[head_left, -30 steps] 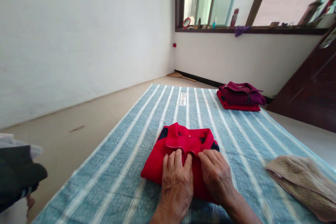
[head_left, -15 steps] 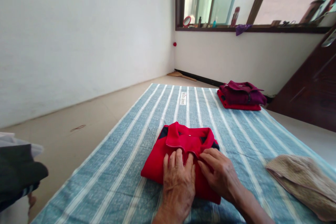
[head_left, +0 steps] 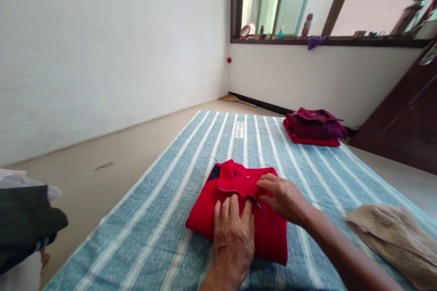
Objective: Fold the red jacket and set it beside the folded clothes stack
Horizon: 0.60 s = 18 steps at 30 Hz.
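A folded red jacket with dark blue shoulder patches and a zipped collar lies near the front of the striped cloth. My left hand rests flat on its front below the collar, fingers spread beside the zip. At the collar's right side is my right hand, its thumb and fingers bent around the collar fabric. That hand covers the right shoulder patch and part of the collar. The right zip edge shows between the two hands.
Blue-and-white striped cloth covers the surface. Folded purple and red garments sit stacked at the far right corner. A beige knitted item lies at the right, dark folded clothing at the left edge. A dark door stands right.
My right hand has moved up from the jacket's front to the right side of its collar. My left hand stays in place on the front. The view has shifted slightly.
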Tool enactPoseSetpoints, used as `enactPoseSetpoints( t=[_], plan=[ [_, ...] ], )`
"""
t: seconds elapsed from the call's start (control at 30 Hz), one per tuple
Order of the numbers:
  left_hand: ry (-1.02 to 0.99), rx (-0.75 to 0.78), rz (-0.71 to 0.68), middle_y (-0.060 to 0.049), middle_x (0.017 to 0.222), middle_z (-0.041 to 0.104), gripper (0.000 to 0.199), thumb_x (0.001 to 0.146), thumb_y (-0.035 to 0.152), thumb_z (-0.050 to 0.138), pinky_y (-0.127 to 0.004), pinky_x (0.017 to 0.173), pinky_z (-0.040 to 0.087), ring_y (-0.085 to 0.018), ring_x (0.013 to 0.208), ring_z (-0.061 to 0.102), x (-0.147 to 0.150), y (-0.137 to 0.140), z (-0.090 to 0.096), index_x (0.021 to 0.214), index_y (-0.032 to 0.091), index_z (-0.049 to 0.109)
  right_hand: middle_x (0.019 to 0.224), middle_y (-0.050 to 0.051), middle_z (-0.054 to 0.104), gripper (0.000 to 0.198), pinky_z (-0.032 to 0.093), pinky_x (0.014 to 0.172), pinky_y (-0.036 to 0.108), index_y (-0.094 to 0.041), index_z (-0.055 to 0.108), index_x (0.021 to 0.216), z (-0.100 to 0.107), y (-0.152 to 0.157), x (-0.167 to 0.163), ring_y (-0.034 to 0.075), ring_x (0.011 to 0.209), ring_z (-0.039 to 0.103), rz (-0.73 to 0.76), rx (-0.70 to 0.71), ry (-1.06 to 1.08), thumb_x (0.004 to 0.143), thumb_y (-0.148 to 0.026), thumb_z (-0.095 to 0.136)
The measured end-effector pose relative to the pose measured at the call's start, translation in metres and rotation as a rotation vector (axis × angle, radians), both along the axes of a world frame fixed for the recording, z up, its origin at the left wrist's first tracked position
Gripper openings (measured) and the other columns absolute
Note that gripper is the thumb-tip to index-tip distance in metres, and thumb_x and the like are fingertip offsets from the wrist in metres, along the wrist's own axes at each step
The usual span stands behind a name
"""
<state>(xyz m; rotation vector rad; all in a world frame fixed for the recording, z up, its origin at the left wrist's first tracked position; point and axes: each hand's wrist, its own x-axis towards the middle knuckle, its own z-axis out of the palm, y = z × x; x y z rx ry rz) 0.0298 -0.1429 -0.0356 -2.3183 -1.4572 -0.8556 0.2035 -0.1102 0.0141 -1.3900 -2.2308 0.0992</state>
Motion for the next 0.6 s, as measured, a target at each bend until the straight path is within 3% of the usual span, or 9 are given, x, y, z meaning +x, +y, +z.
enactPoseSetpoints(
  t=[0.1,0.43,0.6],
  plan=[
    [-0.008,-0.002,-0.006,-0.015,0.114,0.056,0.029,0.087,0.021,0.05,-0.054,0.095,0.041,-0.03,0.105,0.051,0.0,0.0,-0.001,0.111,0.019,0.064,0.075,-0.003,0.059,0.012,0.038,0.061,0.021,-0.019,0.059,0.068,0.009,0.01,0.003,0.01,0.066,0.055,0.04,-0.158,0.027,0.07,-0.007,0.056],
    [-0.017,-0.043,-0.004,-0.015,0.114,0.055,0.03,0.088,0.023,0.049,-0.054,0.095,0.041,-0.03,0.105,0.05,0.0,0.0,0.004,0.114,0.019,0.062,0.049,-0.007,0.05,0.015,0.028,0.047,0.019,-0.018,0.058,0.056,0.034,0.025,-0.005,0.008,0.049,0.046,0.041,-0.477,-0.039,0.06,-0.003,0.059],
    [-0.03,-0.013,-0.008,-0.015,0.115,0.056,0.029,0.087,0.02,0.049,-0.054,0.095,0.04,-0.031,0.106,0.05,0.0,0.001,-0.001,0.114,0.016,0.061,0.046,-0.007,0.053,0.016,0.027,0.044,0.018,-0.017,0.055,0.054,0.036,0.028,-0.007,0.007,0.045,0.049,0.008,-0.551,-0.047,0.06,-0.003,0.06]
  ],
)
